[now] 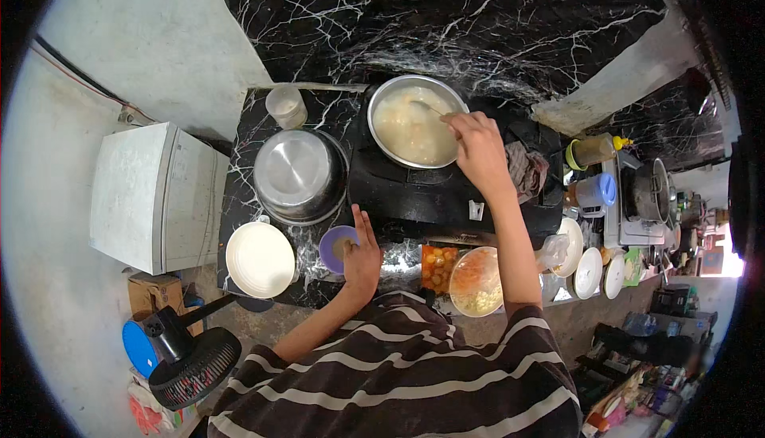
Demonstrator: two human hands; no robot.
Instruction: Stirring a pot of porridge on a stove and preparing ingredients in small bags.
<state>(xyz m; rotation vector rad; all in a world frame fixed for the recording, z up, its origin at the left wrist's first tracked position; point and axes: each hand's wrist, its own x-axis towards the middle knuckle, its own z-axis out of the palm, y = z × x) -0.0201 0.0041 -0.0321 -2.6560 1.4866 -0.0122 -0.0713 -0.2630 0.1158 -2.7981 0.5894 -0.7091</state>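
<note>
In my right hand (478,145) is the handle of a metal spoon (425,107), its bowl dipped in the pale, cloudy liquid of a round metal pot (382,144). The pot stands on a black gas stove (382,193). My left hand (363,259) is over a small purple bowl (326,253) holding something brownish; thumb and a finger come together at its contents, while two fingers stretch forward. Whether they pinch anything is hidden. Just right of the stove's middle lies a crumpled cloth (526,169), beside my right forearm.
An upturned metal pot (296,169), a clear jar (287,106) and a cream plate (260,259) stand left. Near the front edge are a container of orange food (438,268) and a bowl of shredded food (476,283). Further right are plates (588,274) and bottles. A black fan (194,369) stands lower left.
</note>
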